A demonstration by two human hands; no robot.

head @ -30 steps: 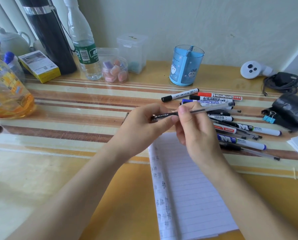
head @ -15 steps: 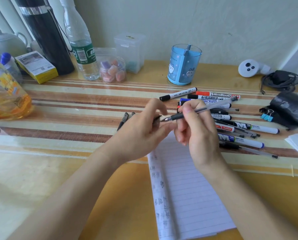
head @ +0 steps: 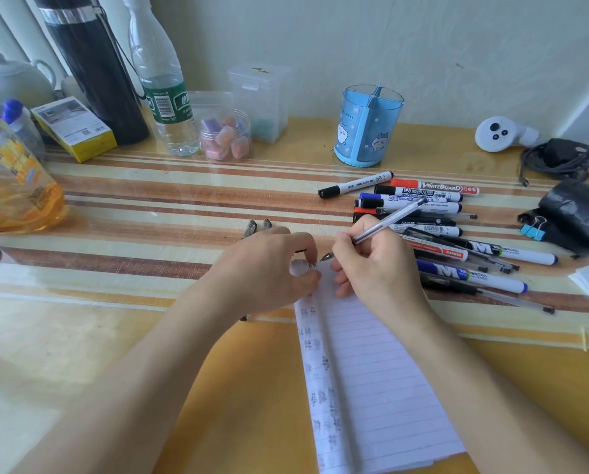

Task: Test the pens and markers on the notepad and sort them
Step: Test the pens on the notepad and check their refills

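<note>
My right hand point(head: 378, 268) grips a clear pen point(head: 389, 220) in a writing hold. Its bare tip touches the top left of the lined notepad point(head: 372, 388), beside small written marks. My left hand point(head: 269, 265) rests on the notepad's top left corner with its fingers curled; a dark pen cap point(head: 301, 250) shows under the index finger. A pile of whiteboard markers and pens point(head: 423, 200) lies to the right of my hands. Two dark pens point(head: 257, 227) lie apart, just beyond my left hand. A blue divided pen holder point(head: 366, 126) stands at the back.
Along the back left stand a black flask point(head: 94, 70), a water bottle point(head: 164, 97), a jar of erasers point(head: 224, 138) and a yellow box point(head: 74, 128). A yellow liquid bottle point(head: 12, 186) is at far left. Blue binder clips point(head: 532, 230), a black pouch point(head: 577, 213) and a cable point(head: 560, 159) lie at right.
My left hand pulled the cap off the pen and dropped onto the notepad's corner. My right hand turned the pen and lowered its tip onto the paper.
</note>
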